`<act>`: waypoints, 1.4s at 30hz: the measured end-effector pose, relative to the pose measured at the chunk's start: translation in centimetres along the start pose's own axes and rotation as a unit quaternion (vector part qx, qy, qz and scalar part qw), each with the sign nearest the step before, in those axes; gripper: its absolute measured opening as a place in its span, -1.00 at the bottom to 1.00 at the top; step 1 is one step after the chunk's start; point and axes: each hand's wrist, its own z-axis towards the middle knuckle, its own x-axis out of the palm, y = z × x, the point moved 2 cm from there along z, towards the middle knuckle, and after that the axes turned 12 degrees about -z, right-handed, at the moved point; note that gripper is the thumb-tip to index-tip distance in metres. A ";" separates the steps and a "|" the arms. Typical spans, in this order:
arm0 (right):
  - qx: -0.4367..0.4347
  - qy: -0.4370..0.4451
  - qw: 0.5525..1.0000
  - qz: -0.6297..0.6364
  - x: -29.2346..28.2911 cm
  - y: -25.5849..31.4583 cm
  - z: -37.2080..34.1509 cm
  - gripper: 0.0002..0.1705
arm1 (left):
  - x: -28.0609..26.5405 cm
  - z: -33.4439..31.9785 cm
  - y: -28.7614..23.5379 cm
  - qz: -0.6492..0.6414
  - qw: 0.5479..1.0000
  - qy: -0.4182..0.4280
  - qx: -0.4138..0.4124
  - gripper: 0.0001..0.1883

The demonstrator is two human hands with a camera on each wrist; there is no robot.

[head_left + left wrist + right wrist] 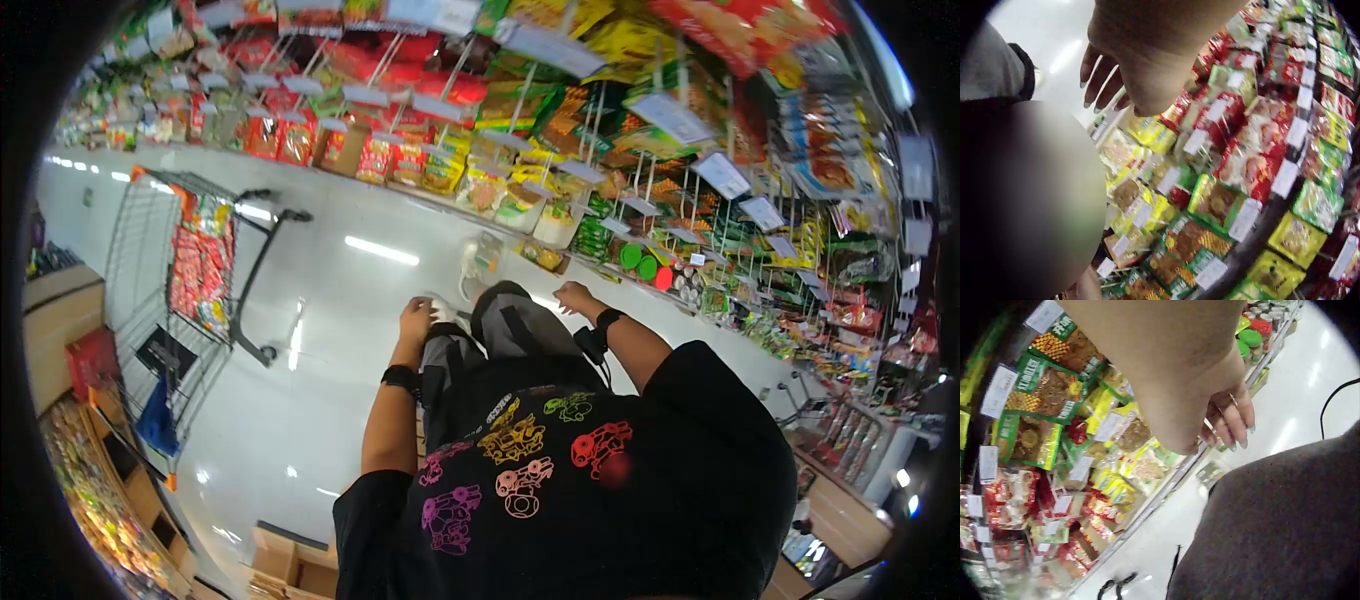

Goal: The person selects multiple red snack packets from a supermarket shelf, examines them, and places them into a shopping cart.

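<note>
Supermarket aisle with a pale, glossy floor [300, 420] and long shelving [1135, 527], densely stocked with packaged food. One person is noted standing beside it, both arms lowered over the legs. At the left hand [417, 318], the fingers are seen slightly bent and parted; nothing is gripped. At the right hand [574, 298], the fingers are loosely curved, and no object is seen held. Neither hand is in contact with stock. Nearest to the hands, green packets [1047, 390] and yellow packets [1113, 487] are displayed on the shelving. Red packets [198, 270] are carried in a wire cart [130, 235], well apart from the person.

For good handling, it is judged that any packet should be taken singly by its upper edge and eased clear, so that neighbours are not dragged or dropped.

Large characters, apparently Chinese, are printed on the green packets but cannot be read with confidence. Print on the price tags [999, 392] is too blurred to be deciphered. No brand can be confirmed.
</note>
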 end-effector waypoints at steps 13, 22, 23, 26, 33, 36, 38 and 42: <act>-0.106 0.084 0.970 -0.203 11.4 4.6 20.8 -0.69 | -3.5 -0.4 17.8 -0.363 0.908 -0.123 -0.166 -0.75; -0.103 0.025 0.927 -0.360 12.5 9.4 39.1 -0.49 | -3.1 2.6 19.4 -0.363 0.902 -0.137 -0.188 -0.69; -0.118 0.021 0.915 -0.386 13.1 9.1 40.5 -0.48 | -3.2 2.9 19.2 -0.358 0.903 -0.144 -0.187 -0.69; -0.124 0.049 0.875 -0.465 14.6 10.3 42.2 -0.46 | -3.9 3.4 19.0 -0.334 0.907 -0.183 -0.180 -0.70; -0.064 0.079 0.808 -0.581 18.2 8.5 47.2 -0.48 | -6.3 4.3 19.3 -0.394 0.881 -0.179 -0.191 -0.66; -0.103 0.055 0.782 -0.612 19.0 7.2 48.8 -0.50 | -6.8 5.3 19.0 -0.422 0.866 -0.166 -0.212 -0.65; -0.126 0.036 0.776 -0.617 19.2 6.2 50.3 -0.56 | -7.3 5.8 18.8 -0.435 0.859 -0.151 -0.223 -0.64; -0.148 0.005 0.759 -0.634 19.0 5.5 51.5 -0.75 | -7.6 6.5 18.6 -0.466 0.843 -0.138 -0.230 -0.63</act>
